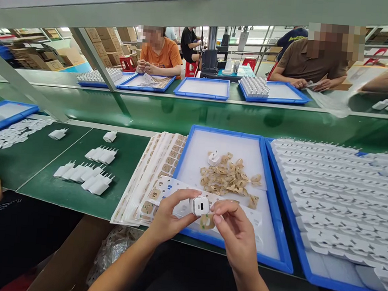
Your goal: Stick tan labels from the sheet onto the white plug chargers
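Pointing its port end (201,206) back toward the camera, long axis running away, a white charger (200,205) is gripped by the left hand (167,217) while the right hand (237,232) pinches a tan sticker (207,222).

Both of this worker's forearms are bare, slanting inward so that the hands come close together over the near edge of the surface (75,201). The left forearm (124,261) angles in from the left, its hand (171,213) curved into a firm C-shaped grip, index finger above and thumb below. Across from it, the right forearm (258,289) leans in from the other side. The right hand (236,227) makes a finer pinch, thumb tip near the index fingertip, remaining fingers bent behind.
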Available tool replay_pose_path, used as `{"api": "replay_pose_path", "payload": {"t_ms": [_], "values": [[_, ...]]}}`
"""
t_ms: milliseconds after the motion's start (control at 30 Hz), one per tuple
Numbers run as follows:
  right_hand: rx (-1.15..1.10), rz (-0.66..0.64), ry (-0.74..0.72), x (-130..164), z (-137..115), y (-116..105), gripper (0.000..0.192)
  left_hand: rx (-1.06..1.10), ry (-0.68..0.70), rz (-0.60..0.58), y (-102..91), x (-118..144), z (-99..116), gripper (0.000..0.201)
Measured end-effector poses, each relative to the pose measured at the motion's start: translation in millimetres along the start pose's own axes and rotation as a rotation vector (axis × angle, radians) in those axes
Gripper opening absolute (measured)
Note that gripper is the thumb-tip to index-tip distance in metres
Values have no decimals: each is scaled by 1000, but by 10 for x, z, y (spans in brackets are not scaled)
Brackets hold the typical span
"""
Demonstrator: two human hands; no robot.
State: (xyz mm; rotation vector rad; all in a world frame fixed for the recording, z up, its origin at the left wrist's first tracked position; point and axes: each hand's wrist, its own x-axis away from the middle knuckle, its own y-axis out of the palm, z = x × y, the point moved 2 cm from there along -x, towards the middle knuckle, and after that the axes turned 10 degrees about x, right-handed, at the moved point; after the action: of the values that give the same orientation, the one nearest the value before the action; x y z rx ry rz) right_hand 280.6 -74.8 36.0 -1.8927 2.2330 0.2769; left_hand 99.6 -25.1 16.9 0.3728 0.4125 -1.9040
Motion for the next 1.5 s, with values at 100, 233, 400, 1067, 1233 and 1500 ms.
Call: {"api": "replay_pose_path", "payload": {"t_ms": [100,233,400,1067,1233,1500], "values": [[42,47,31,-30,-2,1,4,-26,102,-21,12,-2,47,42],[66,16,72,-65,-20,13,5,-37,108,-51,14,-19,70,42],[81,13,81,-77,-30,23,7,-50,105,-64,-5,-35,83,42],[120,-1,68,-67,-50,72,4,-50,95,-76,-35,-23,108,40],[143,6,57,-70,-57,82,5,-63,93,-83,-45,-14,114,39],[165,-2,47,-68,-37,80,6,-60,77,-90,-65,-6,98,39]]}}
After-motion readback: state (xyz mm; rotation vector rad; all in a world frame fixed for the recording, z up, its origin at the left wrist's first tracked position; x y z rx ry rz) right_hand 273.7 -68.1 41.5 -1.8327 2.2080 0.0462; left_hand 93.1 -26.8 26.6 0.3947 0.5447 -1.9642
